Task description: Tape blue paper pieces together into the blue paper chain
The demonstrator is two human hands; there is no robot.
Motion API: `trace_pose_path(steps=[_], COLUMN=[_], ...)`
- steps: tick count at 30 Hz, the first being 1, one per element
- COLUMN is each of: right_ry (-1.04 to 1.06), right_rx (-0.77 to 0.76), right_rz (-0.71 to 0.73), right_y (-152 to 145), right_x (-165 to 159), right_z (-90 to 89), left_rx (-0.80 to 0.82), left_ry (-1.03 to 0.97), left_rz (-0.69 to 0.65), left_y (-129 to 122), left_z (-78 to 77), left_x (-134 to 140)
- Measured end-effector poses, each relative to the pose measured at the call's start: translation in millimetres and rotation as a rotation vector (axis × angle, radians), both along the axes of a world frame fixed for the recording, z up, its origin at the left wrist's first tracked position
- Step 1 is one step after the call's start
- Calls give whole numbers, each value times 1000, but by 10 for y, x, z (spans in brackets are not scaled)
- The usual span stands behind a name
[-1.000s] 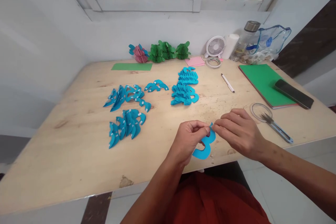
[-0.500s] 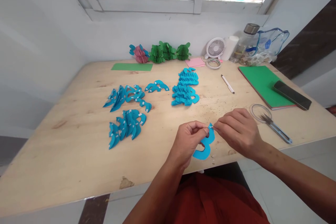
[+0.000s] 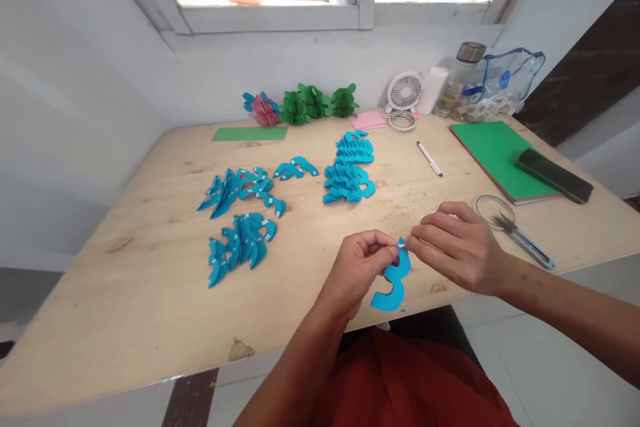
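A blue curvy paper cutout (image 3: 396, 295) hangs over the table's near edge. My left hand (image 3: 357, 270) pinches its upper part between thumb and fingers. At the cutout's pointed top sits a small white piece of tape (image 3: 401, 245). My right hand (image 3: 455, 247) is closed, its fingertips at the cutout's edge beside the tape; whatever they pinch is hidden. Left of my hands lie blue cutouts with white tape bits, one group (image 3: 243, 247) nearer and another (image 3: 227, 190) farther back. Stacked plain blue cutouts (image 3: 345, 181) lie beyond my left hand.
Thread snips (image 3: 527, 243) and a clear tape ring (image 3: 493, 203) lie right of my right hand. Farther off are a pen (image 3: 430, 159), green paper sheets (image 3: 495, 153), a phone (image 3: 555, 175), a tape roll (image 3: 401, 121), a small fan (image 3: 405, 90) and folded paper figures (image 3: 313, 101).
The white tape piece, stretched toward my right fingers before, now lies at the cutout's tip. The cutout has tilted a little in my left hand. The camera view has shifted slightly.
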State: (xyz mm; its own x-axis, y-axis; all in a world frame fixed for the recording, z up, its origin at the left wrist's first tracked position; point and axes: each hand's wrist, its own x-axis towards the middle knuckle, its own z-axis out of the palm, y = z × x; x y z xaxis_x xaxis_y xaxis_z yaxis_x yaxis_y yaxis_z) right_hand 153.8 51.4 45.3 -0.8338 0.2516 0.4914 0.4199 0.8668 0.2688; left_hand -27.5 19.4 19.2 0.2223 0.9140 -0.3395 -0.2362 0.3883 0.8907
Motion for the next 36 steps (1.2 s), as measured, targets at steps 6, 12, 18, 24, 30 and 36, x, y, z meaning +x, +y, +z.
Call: trace_pose_path(steps=[6,12,18,24,30,36], right_ry=[-12,-24,-27,-28,28,360], right_rx=[37,41,16,-11,-127,-945], right_rz=[31,31,36,13,-94,-282], right_y=[-5,-29,-50,-65,-57,-185], right_x=[4,6,9,4,9,-60], right_z=[58,73,42,23,34,-67], left_rx=[-28,-35,15,82,118,133], left_ry=[-65,-75,-19,-1,23,82], left_rz=[-39,-41,-34,-19,9,-2], left_y=[11,11,-12,-54,-88,-110], left_z=[-1,13,10,12,11,-32], left_x=[-6,27,26,-4,-24,1])
